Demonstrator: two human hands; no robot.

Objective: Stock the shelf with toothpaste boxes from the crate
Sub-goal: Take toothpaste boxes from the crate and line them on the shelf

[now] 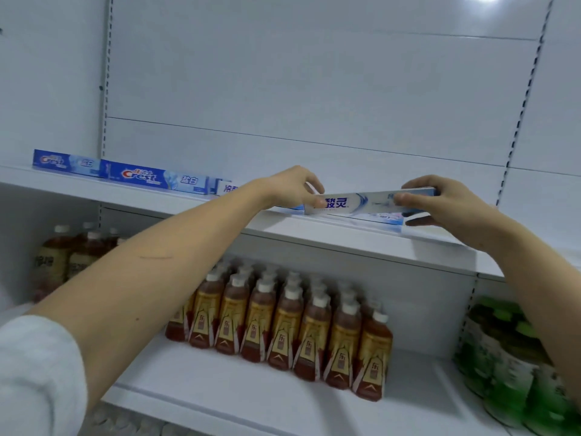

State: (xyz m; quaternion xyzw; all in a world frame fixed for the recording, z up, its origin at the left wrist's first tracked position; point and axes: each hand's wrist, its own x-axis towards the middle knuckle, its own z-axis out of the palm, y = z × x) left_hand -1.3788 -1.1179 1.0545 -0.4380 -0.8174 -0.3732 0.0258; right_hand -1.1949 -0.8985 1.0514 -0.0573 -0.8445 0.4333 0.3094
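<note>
A white toothpaste box (361, 202) with purple lettering hangs lengthwise just above the front of the white upper shelf (345, 237). My left hand (292, 187) pinches its left end and my right hand (440, 206) grips its right end. Under it lies another pale blue and white box (377, 219), partly hidden. Farther left on the same shelf stand two blue Crest boxes (157, 180) (66, 163) in a row, then a white box (224, 187) partly hidden behind my left forearm. No crate is in view.
The shelf below holds several brown tea bottles (283, 316) in rows, more brown bottles (63, 256) at the far left and green bottles (509, 357) at the right. White back panels and slotted uprights (522, 105) rise behind the upper shelf.
</note>
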